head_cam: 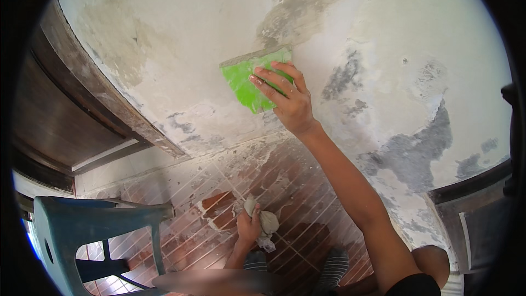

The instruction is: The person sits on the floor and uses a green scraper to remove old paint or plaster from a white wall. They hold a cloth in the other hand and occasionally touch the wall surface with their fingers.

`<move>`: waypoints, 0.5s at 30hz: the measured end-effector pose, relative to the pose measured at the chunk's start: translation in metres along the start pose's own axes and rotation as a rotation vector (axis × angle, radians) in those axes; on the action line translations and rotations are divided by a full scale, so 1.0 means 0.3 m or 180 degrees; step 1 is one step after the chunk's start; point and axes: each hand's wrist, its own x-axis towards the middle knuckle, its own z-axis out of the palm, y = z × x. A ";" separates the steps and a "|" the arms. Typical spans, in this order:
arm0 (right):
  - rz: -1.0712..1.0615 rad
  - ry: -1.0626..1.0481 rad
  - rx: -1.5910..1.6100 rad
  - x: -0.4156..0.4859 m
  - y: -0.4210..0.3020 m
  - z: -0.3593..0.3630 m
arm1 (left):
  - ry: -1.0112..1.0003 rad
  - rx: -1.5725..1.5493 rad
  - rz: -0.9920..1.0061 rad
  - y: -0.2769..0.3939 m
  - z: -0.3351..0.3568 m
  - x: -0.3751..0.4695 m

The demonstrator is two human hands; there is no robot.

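My right hand [289, 94] presses a green plastic spreader [250, 86] against a patchy plastered wall [197, 37]. Grey-beige paste lines the spreader's upper edge, and traces of it show on my fingertips. Just above lies a rough grey-brown patch [302, 4]. Lower down, over the tiled floor, my left hand [250, 224] grips a plastic bag of pale paste [268, 223], whose crumpled end hangs down.
A blue-green plastic stool [98, 222] stands at lower left. Dark wooden frames border the wall on the left [111, 98] and right [472, 189]. White smears and scraps mark the reddish tiled floor [181, 230].
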 end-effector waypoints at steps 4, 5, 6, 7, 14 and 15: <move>0.0307 0.0324 0.0363 0.040 -0.033 -0.053 | -0.0029 -0.0065 -0.0017 0.005 -0.003 0.001; 0.0414 0.0479 0.0491 0.053 -0.041 -0.061 | 0.0002 -0.0031 0.0045 0.007 -0.004 0.000; 0.0385 0.0524 0.0468 0.072 -0.040 -0.063 | -0.0012 -0.0016 0.0026 0.009 -0.006 -0.001; 0.0323 0.0582 0.0438 0.087 -0.037 -0.059 | -0.0029 0.0004 0.0005 0.011 -0.007 -0.002; -0.0090 0.0203 -0.0042 0.061 0.023 -0.001 | 0.0150 -0.0187 0.0093 0.022 0.003 -0.003; -0.0025 0.0043 -0.0054 0.042 0.031 -0.007 | 0.0138 -0.0170 0.0092 0.021 0.002 -0.003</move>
